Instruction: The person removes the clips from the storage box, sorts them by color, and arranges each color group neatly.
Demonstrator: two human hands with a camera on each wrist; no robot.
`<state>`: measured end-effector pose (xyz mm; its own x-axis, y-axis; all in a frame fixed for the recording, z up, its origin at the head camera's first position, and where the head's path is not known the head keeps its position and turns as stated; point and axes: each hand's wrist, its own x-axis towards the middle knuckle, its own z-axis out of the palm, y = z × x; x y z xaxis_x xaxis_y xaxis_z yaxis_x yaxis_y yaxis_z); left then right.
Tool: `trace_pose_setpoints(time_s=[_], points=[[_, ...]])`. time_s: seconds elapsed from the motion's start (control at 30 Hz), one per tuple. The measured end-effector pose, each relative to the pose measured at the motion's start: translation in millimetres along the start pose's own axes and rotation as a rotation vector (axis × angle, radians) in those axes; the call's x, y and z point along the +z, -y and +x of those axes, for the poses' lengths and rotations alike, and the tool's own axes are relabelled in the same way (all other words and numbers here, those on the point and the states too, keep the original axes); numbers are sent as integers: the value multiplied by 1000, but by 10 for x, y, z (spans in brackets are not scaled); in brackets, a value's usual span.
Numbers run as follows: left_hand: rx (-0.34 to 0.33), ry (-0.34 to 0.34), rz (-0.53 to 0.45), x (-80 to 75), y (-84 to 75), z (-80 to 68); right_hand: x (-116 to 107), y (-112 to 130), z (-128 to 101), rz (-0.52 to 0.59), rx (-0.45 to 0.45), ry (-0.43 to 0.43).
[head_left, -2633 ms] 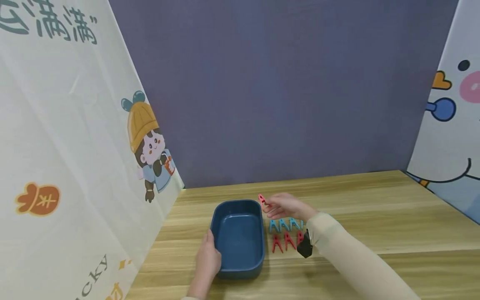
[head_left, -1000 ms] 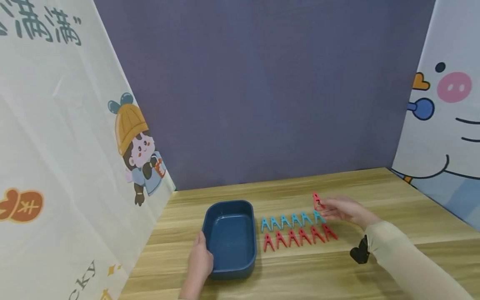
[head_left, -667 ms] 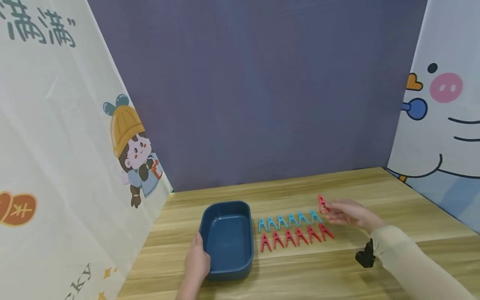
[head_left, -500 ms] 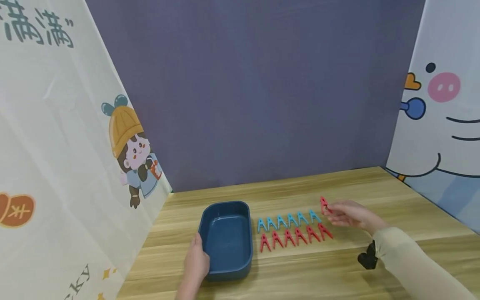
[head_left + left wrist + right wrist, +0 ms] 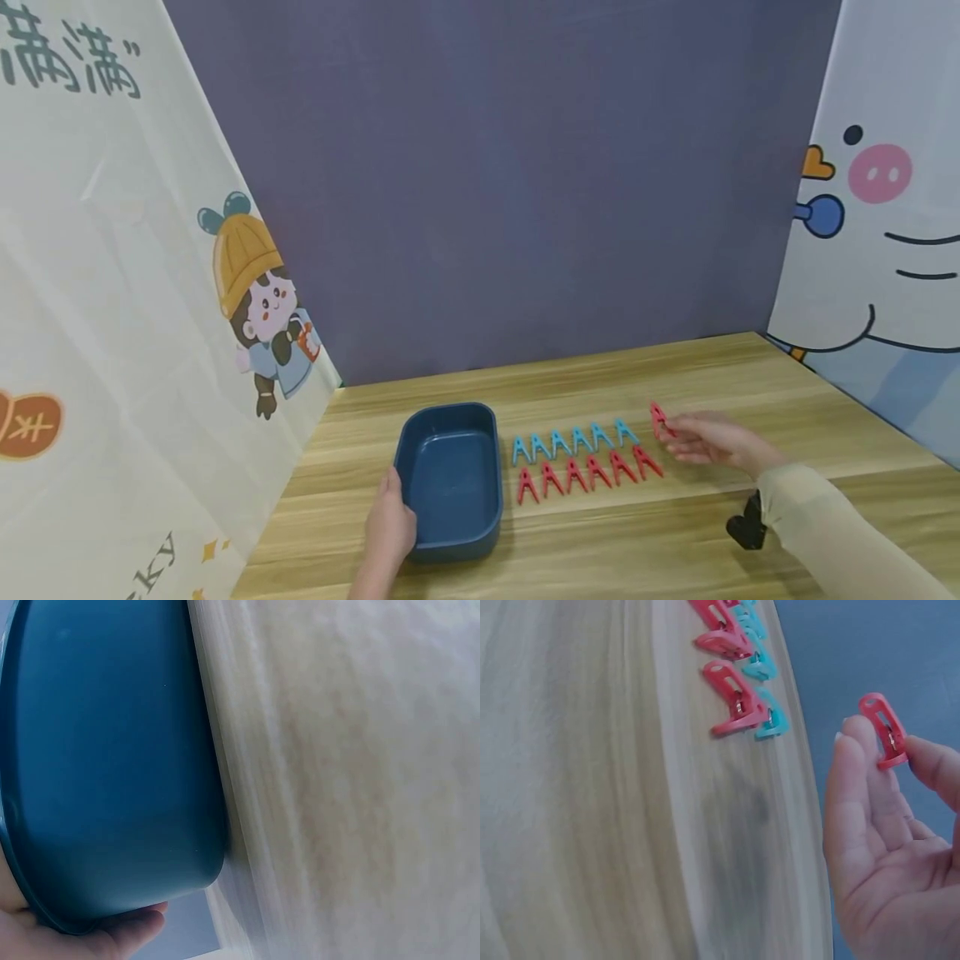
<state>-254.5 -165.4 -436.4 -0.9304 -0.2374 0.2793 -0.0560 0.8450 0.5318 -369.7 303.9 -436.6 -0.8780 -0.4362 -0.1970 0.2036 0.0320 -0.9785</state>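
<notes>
In the head view, my right hand (image 5: 712,439) pinches a red clothespin (image 5: 660,421) beyond the right end of two rows of clothespins. The right wrist view shows that red clothespin (image 5: 886,731) between thumb and fingertips, held above the table. The back row is made of light blue clothespins (image 5: 577,440), the front row of red clothespins (image 5: 573,476). My left hand (image 5: 390,521) grips the left wall of a dark blue rectangular box (image 5: 500,492), which holds nothing. In the left wrist view, its fingers curl at the rim of the box (image 5: 112,765).
Everything stands on a wood-grain table (image 5: 585,550). A grey-purple backdrop (image 5: 487,183) rises behind it, with printed cartoon panels at left and right. A black wrist-worn device (image 5: 747,523) hangs below the right wrist, beside a cream sleeve (image 5: 840,525).
My right hand has carried the red clothespin rightward from beside the box, past the rows, and lately a little nearer. My left hand keeps its grip on the box. The head view has turned right.
</notes>
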Motion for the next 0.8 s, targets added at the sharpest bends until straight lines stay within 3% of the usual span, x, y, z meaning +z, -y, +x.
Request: trace_pose_setpoints(time_s=[0.23,0.8], points=[[17,-5,14,1,8,0,-15,-89,-55,-10,6,8],[34,-11,10,13,36,9,0,-211,-122,-71,42,-90]])
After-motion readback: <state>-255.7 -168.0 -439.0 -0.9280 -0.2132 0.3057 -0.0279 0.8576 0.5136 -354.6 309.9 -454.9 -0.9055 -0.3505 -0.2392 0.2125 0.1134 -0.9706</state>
